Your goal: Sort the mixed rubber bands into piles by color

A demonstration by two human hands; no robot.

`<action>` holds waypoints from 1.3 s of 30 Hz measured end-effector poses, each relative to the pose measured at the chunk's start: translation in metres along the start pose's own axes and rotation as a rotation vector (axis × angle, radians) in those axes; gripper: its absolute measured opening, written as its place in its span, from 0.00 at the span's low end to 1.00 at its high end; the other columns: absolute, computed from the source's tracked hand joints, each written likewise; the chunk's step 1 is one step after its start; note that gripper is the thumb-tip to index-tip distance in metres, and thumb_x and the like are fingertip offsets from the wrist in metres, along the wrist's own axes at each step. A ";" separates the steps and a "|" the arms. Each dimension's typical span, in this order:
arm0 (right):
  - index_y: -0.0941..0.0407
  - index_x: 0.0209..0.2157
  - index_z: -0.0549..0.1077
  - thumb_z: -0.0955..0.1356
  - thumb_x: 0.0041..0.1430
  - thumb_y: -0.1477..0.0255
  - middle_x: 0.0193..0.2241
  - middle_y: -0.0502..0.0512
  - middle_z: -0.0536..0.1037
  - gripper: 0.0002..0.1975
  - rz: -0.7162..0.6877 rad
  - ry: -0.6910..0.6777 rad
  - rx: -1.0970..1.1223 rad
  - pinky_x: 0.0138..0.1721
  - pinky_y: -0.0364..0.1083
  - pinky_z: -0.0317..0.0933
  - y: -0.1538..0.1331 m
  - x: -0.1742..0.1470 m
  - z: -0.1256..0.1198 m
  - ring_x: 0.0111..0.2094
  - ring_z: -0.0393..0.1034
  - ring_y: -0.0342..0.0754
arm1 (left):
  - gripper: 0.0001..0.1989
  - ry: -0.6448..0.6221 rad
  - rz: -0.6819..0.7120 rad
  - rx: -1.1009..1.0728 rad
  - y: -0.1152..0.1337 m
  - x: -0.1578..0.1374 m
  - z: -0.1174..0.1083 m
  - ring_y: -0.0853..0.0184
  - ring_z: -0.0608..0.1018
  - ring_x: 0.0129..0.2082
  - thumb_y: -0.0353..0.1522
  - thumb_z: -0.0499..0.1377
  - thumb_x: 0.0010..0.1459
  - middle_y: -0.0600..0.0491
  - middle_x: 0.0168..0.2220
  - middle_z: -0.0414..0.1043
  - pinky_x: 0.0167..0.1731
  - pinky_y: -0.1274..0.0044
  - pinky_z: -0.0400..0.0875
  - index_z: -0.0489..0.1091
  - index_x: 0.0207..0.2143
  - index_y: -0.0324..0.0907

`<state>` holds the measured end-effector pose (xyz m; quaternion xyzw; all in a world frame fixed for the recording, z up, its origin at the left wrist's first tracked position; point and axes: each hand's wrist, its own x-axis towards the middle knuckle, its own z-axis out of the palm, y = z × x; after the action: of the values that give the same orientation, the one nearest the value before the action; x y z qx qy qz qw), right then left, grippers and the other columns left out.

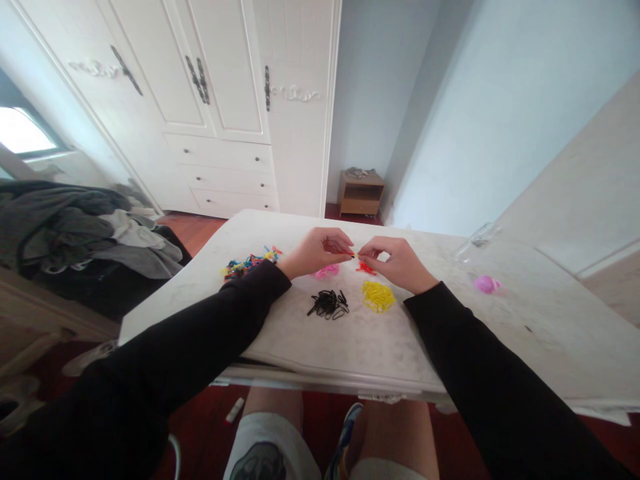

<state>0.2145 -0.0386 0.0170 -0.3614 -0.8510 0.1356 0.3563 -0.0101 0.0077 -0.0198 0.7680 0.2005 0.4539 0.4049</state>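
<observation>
My left hand (323, 250) and my right hand (393, 259) meet fingertip to fingertip just above the table. Both are closed in a pinch on tiny rubber bands (353, 255), with specks of red, yellow and black showing between them. Below my hands lie loose piles sorted by colour: black rubber bands (329, 305), yellow rubber bands (378, 297) and red rubber bands (366, 268). A pink pile (327, 271) is partly hidden by my left hand. Beside my left wrist spreads a mixed multicoloured pile (247, 267), partly covered by my sleeve.
On the right of the white table (320, 353) are a clear plastic container (477, 243) and a pink-purple item (487, 285). Clothes (85, 227) are heaped at the left. A white wardrobe (300, 153) and a small wooden cabinet (361, 193) stand beyond.
</observation>
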 end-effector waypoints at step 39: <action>0.57 0.28 0.77 0.71 0.57 0.71 0.25 0.52 0.76 0.06 0.125 -0.002 0.052 0.31 0.45 0.60 0.003 -0.001 -0.017 0.28 0.68 0.45 | 0.05 0.023 0.025 0.307 0.001 0.001 -0.004 0.71 0.80 0.28 0.31 0.69 0.56 0.51 0.28 0.81 0.32 0.79 0.75 0.81 0.35 0.38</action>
<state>0.2287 -0.0375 0.0270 -0.4040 -0.8234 0.1801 0.3556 -0.0135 0.0094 -0.0169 0.8180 0.2628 0.4316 0.2747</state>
